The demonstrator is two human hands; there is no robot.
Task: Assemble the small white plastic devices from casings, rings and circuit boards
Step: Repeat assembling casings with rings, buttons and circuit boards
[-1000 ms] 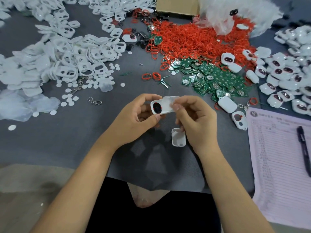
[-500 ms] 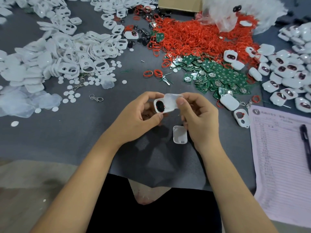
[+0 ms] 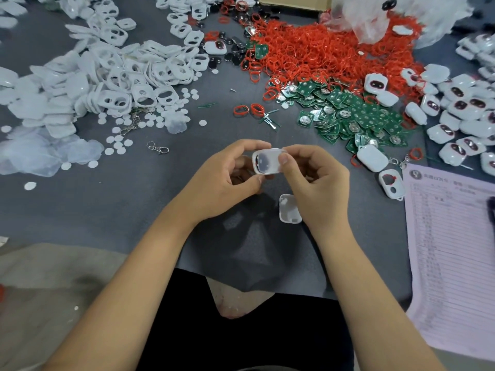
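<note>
Both hands hold one small white casing [image 3: 267, 161] above the grey table mat [image 3: 134, 210]. My left hand [image 3: 227, 180] grips its left end between thumb and fingers. My right hand [image 3: 313, 180] pinches its right end, thumb on top. A dark insert with a red rim shows through the casing's left side. A second white casing half [image 3: 289, 208] lies open side up on the mat just below my right hand. Red rings [image 3: 321, 52] are heaped at the back, and green circuit boards [image 3: 356, 113] lie in front of them.
Empty white casing frames [image 3: 120, 76] and small white discs [image 3: 120, 135] cover the left. Finished white devices [image 3: 460, 108] pile up at the right. A printed pink sheet [image 3: 450, 250] with a pen lies at the right edge. A metal clasp [image 3: 158, 148] lies left of my hands.
The casing has been turned in my hands: its dark opening faced up before, and now the smooth side faces up. The camera view has shifted slightly.
</note>
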